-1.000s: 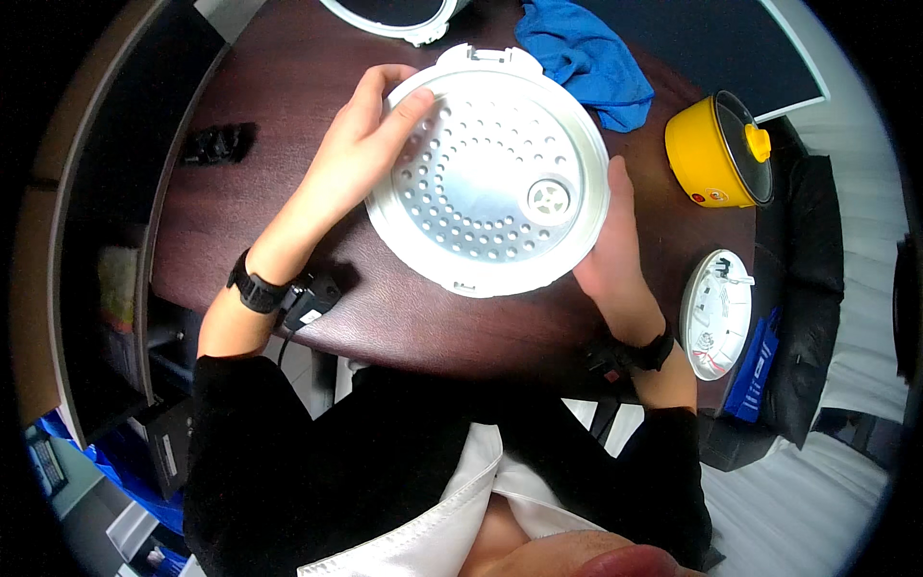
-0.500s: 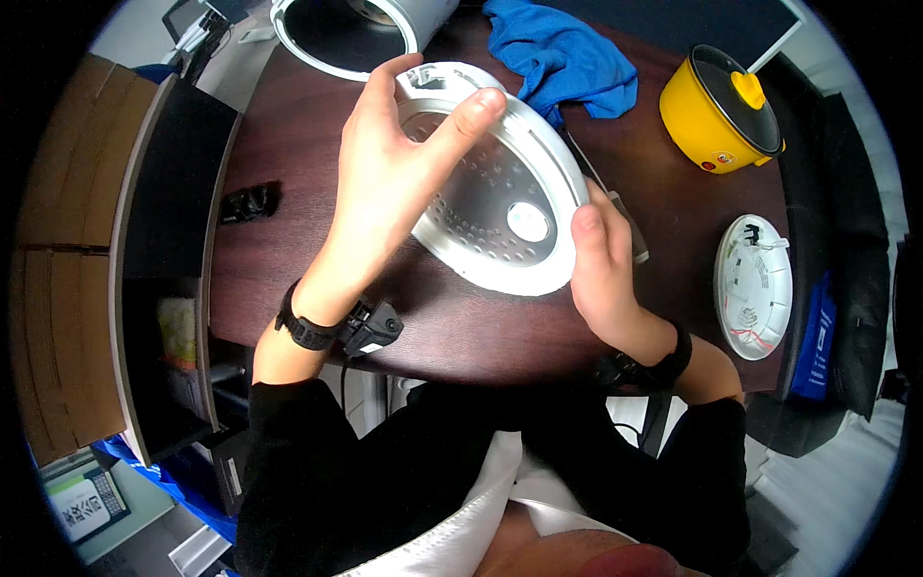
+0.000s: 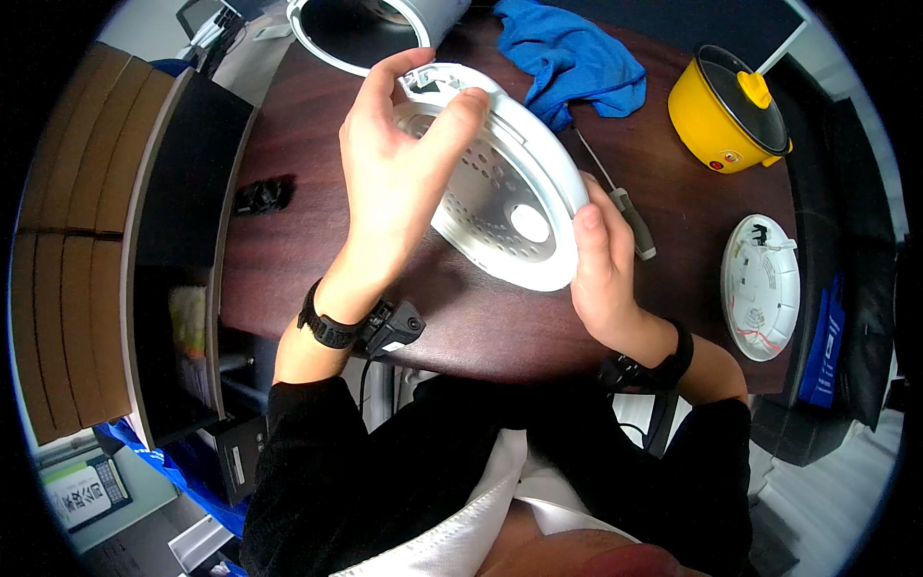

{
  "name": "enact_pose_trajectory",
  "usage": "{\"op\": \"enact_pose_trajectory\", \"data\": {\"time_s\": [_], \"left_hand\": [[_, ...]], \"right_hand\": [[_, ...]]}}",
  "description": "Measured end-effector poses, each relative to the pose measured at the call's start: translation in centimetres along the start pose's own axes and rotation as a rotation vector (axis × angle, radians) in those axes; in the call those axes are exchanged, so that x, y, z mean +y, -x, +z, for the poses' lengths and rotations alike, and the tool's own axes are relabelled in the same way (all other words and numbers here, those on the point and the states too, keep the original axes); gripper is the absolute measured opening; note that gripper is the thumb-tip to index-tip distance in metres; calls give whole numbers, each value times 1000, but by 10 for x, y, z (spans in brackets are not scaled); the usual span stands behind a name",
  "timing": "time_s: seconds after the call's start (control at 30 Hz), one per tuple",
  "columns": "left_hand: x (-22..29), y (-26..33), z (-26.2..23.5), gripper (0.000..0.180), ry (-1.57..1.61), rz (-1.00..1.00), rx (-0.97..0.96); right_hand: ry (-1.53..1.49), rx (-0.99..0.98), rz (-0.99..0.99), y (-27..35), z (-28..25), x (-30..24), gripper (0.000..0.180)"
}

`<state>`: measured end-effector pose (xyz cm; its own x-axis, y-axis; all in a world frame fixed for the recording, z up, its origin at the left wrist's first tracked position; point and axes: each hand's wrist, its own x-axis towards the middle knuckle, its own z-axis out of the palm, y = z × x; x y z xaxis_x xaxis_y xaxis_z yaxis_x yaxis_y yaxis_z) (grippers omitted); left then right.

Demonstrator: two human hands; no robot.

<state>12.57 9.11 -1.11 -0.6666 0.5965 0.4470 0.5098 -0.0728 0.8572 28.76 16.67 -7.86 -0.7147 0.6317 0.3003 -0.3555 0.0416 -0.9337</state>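
Observation:
Between my hands, above the table, I hold a tilted round white lid with a dimpled metal inner plate and a pale round spot on it. My left hand grips its upper left edge, thumb on the near side and fingers behind, beside a small cutout with black parts in it. My right hand clasps the right edge, thumb in front; its other fingers are mostly hidden. Just beyond the right hand lies a screwdriver with a grey handle. A white cylindrical appliance body lies behind the lid, its open end facing me.
A blue cloth lies at the back. To the right stand a yellow pot with a dark lid and an oval white cover with red wire. A small black object rests left. Cardboard boxes flank the shelf.
The lid has tipped more steeply in my hands, so its inner plate looks narrower. My left thumb has shifted slightly left. More of the screwdriver shows, and the whole view has drifted a little.

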Motion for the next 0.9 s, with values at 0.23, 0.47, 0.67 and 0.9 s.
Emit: {"op": "enact_pose_trajectory", "data": {"time_s": [0.23,0.47,0.67,0.9], "left_hand": [[1,1,-1,52,-54,10,-20],[-2,-1,1,57,-107,88,-49],[-12,-8,-4,56,-81,78,-117],[-21,-21,-8,53,-249,-11,-288]], "right_hand": [[69,38,-25,1,-1,1,40],[43,31,14,-1,-4,5,39],[-81,14,52,-2,-5,7,40],[-187,-8,239,-10,-5,5,33]]}}
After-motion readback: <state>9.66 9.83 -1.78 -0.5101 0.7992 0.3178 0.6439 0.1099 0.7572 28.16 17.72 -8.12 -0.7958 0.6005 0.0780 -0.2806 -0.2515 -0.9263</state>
